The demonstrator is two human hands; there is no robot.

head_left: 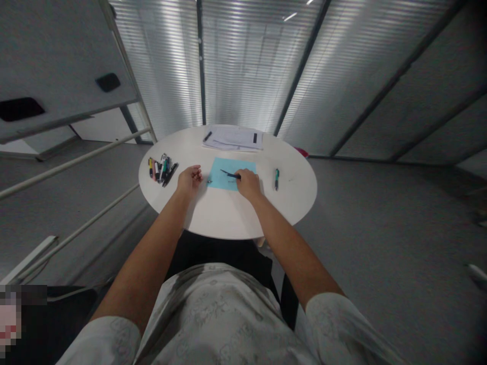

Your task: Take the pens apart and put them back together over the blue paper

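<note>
A blue sheet of paper (pixel 221 166) lies on the round white table (pixel 220 218). My right hand (pixel 248 184) rests at the sheet's right side, its fingers closed on a dark pen (pixel 233 175) that points left over the paper. Left of the sheet is my left hand (pixel 189 180), palm partly turned up and fingers loosely curled but apart, with nothing seen in it. A small dark object (pixel 209 181) sits at the sheet's left edge. To the right of the paper lies a green and black pen (pixel 277 179).
Several markers and pens (pixel 163 170) are heaped at the table's left. A stack of white papers (pixel 238 139) lies at the far edge, with a black pen (pixel 207 136) on its left. White rails (pixel 76 157) stand left of the table; blinds hang behind it.
</note>
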